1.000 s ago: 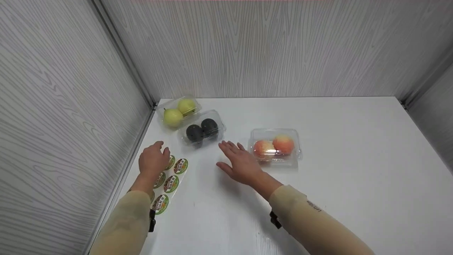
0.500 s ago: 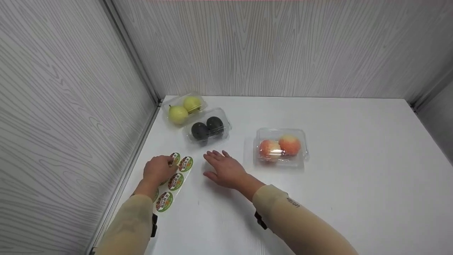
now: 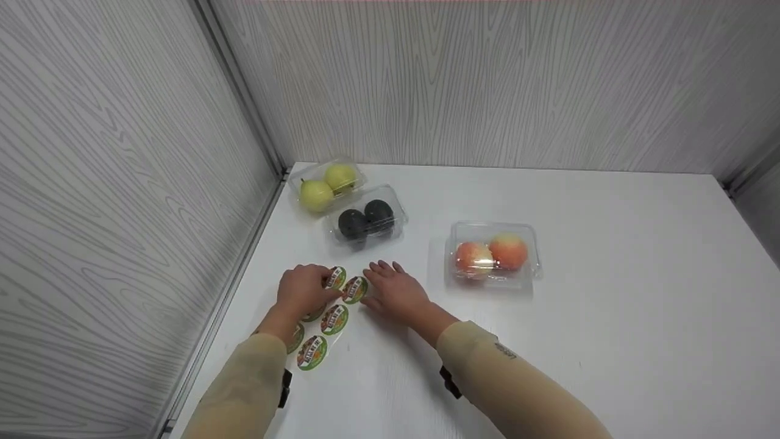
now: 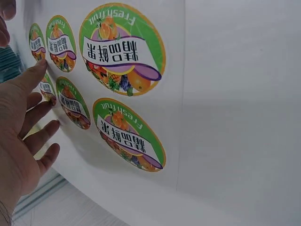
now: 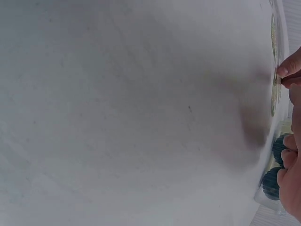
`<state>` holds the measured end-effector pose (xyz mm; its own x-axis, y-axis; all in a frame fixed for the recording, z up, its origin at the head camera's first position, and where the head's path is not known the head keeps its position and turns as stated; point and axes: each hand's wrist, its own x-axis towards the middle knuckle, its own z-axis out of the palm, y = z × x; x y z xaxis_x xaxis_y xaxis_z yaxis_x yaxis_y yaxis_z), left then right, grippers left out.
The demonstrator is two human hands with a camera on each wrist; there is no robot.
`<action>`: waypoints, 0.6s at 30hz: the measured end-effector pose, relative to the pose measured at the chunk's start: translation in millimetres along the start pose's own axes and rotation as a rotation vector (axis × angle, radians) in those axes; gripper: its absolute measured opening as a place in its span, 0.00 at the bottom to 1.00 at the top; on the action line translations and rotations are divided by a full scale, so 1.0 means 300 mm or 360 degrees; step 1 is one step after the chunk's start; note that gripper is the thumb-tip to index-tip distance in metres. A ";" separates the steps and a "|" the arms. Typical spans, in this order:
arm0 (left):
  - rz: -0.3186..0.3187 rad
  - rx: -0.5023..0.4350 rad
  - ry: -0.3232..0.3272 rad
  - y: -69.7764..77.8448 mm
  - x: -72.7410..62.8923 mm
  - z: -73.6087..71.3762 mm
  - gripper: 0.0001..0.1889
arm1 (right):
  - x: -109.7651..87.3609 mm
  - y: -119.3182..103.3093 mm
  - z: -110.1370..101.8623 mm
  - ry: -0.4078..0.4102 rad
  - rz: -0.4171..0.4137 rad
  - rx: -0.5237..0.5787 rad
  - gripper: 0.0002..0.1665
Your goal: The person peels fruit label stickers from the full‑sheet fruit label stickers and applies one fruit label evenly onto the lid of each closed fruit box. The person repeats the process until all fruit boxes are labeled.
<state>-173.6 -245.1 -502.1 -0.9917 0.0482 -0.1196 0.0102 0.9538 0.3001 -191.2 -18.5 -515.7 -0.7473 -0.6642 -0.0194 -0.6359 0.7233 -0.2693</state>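
A sheet of round fruit stickers [image 3: 334,319], green-rimmed with a white banner, lies on the white table. My left hand [image 3: 303,289] rests over its far left part, thumb and index finger apart on either side of a sticker. In the left wrist view the left fingers [image 4: 40,113] are loosely bent, and the thumb reaches a sticker. My right hand [image 3: 399,296] lies palm down at the sheet's right edge, fingers extended and thumb toward the stickers. Only part of the right hand [image 5: 290,160] shows at the edge of the right wrist view.
Clear plastic boxes hold fruit: yellow-green pears [image 3: 317,196] in the back left corner, two dark oval fruits [image 3: 353,224] in front of them, and red-yellow peach-like fruits [image 3: 508,251] right of my right hand. Wood-grain walls [image 3: 487,85] enclose the table [image 3: 634,292].
My left hand has come down onto the sticker sheet, and the sheet has slid right with it. My right hand has moved left, close to the sheet's edge. The head view has shifted slightly.
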 end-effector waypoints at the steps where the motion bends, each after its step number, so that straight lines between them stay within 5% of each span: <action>1: 0.0019 0.0015 0.0010 0.009 0.002 0.004 0.18 | -0.001 0.002 0.003 -0.0005 0.0013 -0.0019 0.37; 6: 0.0062 0.0000 0.0040 0.042 0.012 0.018 0.17 | -0.008 0.009 0.016 -0.0044 0.0031 -0.0057 0.36; 14: -0.0092 -0.0147 0.0029 0.041 0.035 0.015 0.29 | -0.031 0.019 0.017 -0.0039 -0.0078 -0.0138 0.31; 18: -0.0063 -0.0092 -0.0014 0.035 0.048 0.016 0.33 | -0.036 0.027 0.014 0.0005 -0.0111 -0.0130 0.27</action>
<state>-187.2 -232.9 -505.0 -0.9900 0.0134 -0.1406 -0.0369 0.9364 0.3491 -187.5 -6.4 -521.7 -0.7013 -0.7129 -0.0005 -0.6998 0.6885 -0.1906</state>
